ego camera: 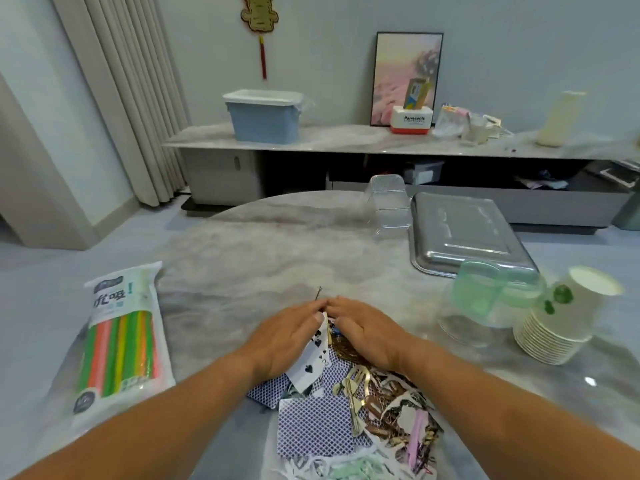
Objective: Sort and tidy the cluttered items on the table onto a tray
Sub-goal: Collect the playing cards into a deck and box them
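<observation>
"Panasonic" reads on white-red box (412, 120) on shelf far beyond the fingers (320, 304), "优吸!" on straw packet (123, 336) left of them, spade pips and a "2" on face-up playing card (313, 358) just beneath them.

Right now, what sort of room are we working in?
Likely a home living room: a low marble-topped cabinet along the wall, a framed picture leaning on it, and floor-length curtains at left.
</observation>
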`<state>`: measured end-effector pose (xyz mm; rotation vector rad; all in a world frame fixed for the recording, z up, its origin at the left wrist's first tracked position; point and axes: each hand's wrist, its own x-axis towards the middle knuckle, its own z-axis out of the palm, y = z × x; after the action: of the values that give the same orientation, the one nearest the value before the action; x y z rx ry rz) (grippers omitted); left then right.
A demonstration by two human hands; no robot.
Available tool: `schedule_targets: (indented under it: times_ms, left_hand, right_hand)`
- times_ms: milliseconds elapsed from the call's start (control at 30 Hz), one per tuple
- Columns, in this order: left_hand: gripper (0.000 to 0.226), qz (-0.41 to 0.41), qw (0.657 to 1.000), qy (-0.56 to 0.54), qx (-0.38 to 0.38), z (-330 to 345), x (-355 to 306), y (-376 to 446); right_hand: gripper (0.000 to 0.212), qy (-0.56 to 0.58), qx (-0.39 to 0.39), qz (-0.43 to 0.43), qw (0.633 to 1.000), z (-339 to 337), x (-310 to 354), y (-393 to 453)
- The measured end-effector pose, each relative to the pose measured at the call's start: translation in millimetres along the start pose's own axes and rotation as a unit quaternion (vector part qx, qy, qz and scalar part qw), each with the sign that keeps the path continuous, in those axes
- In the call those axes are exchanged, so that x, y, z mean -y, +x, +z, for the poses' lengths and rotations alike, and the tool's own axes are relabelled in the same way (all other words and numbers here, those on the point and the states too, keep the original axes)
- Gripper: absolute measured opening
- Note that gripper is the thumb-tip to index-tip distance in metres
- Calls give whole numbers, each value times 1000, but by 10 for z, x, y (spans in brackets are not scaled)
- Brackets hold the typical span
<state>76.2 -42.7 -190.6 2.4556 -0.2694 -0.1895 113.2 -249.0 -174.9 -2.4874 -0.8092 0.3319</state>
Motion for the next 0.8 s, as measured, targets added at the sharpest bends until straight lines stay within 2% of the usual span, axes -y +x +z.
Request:
schedule_targets:
  times_ms: [167,333,433,500,633,700,800]
  left_hand:
    - [53,0,1000,1,-13,194,-182,-422]
    - [55,9,1000,6,-29,336,-286,-725]
    - [53,16,1000,-4,-25,394,-342,-892]
    - [54,15,999,-12,-25,416,-361,-973]
    - [65,25,997,-66,-16,395,-398,-1071]
    - [66,28,994,-101,-33,327,-388,-1039]
    - [74,7,999,-31,-44,236,-274,-853]
  right_hand:
    - [49,-8,17,8,1000,77,144,-433]
    - [65,-19,24,2,1000,121,298,-774]
    - [60,-32,47,6,998,123,343,-917]
    - [53,-16,23,14,999,87,343,-1005]
    - [49,40,-94,101,990,-40,76,-1235]
    - [54,18,-84,140,986,-113,-109,-1294]
    - [54,3,-84,153,985,-140,-245,-1246]
